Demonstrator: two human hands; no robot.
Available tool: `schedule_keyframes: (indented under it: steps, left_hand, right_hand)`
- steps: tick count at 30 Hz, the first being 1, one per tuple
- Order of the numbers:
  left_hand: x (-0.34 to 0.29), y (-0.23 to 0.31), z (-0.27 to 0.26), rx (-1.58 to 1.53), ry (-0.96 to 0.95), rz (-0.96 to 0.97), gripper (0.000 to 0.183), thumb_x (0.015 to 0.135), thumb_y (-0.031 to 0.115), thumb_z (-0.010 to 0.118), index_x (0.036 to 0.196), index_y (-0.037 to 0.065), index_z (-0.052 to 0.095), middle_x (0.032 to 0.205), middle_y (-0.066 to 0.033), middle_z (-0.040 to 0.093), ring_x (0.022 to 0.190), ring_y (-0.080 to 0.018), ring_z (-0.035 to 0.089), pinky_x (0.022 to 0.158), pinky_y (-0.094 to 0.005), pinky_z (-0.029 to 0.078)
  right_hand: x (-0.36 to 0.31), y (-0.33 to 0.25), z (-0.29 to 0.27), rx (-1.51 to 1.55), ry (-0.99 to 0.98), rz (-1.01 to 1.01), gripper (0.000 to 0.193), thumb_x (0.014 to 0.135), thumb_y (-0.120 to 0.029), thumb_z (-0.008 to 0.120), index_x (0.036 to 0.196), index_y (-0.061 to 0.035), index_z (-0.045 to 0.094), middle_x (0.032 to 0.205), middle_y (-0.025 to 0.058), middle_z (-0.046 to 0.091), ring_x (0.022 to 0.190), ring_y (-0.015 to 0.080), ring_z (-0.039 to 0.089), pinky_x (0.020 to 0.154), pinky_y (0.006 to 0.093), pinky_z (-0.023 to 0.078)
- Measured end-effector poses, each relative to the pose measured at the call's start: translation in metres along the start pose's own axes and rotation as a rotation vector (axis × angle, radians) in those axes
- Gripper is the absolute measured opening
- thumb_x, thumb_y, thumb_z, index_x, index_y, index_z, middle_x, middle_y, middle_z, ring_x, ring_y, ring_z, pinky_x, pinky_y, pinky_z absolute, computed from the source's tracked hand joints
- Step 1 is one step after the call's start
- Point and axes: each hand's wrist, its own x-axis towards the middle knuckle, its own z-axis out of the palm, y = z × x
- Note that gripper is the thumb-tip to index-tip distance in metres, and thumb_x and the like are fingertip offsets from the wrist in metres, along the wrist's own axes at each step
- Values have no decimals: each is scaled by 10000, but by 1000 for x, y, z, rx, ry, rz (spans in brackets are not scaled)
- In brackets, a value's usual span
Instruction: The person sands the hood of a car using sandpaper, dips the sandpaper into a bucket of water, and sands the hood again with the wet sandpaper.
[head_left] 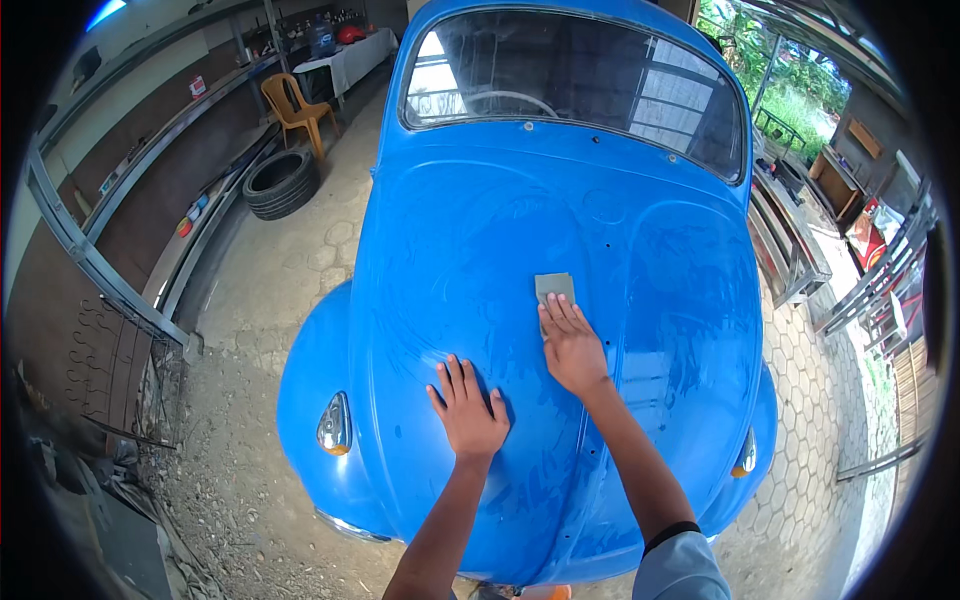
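Observation:
The blue hood (470, 250) of a rounded car fills the middle of the view, with smeared, wet-looking streaks across its paint. My right hand (574, 347) presses a small grey folded square of sandpaper (553, 284) against the hood, just left of its raised centre ridge. The fingers lie over the sheet's near part; its far edge shows beyond the fingertips. Lower and to the left, my left hand (469, 412) rests flat on the paint with its fingers spread and nothing in it.
Beyond the hood is the windshield (570, 75). Chrome-trimmed turn signals (335, 424) sit on the front fenders. A loose tyre (282, 184) and an orange plastic chair (296, 108) stand to the left near wall shelving. Metal racks (790, 230) and honeycomb paving (800, 430) are at the right.

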Motion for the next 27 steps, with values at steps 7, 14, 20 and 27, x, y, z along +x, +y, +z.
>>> schedule_keyframes:
  steps: [7,14,20,27]
  left_hand:
    - [-4,-25,-11,-205,89,61,565,895,300,571,1383,21,522,1564,-222,379,1503,-418,255,1220,-614,80]
    - [125,-56,-27,-281,-75,-63,345,855,175,635,1184,76,603,1265,-137,529,1241,-345,451,1039,-492,301]
    - [265,-147,-7,-35,81,57,384,899,222,611,1236,46,563,1382,-154,503,1340,-340,417,1126,-524,261]
    - [281,-148,-2,30,104,-57,479,970,244,551,1363,-21,482,1532,-220,402,1483,-364,306,1210,-526,208]
  right_hand:
    - [13,-28,-2,187,-175,-267,520,969,-145,483,1487,-99,508,1601,98,414,1503,244,346,1255,410,246]
    - [100,37,27,4,31,197,506,985,-149,464,1488,-110,508,1587,100,435,1488,256,372,1241,429,275]
    - [175,-47,77,-121,67,339,524,1005,-239,467,1498,-64,481,1592,128,423,1502,292,343,1250,439,248]
    - [203,-49,68,116,-135,-144,515,987,-156,482,1492,-58,482,1574,130,446,1490,274,366,1244,423,270]
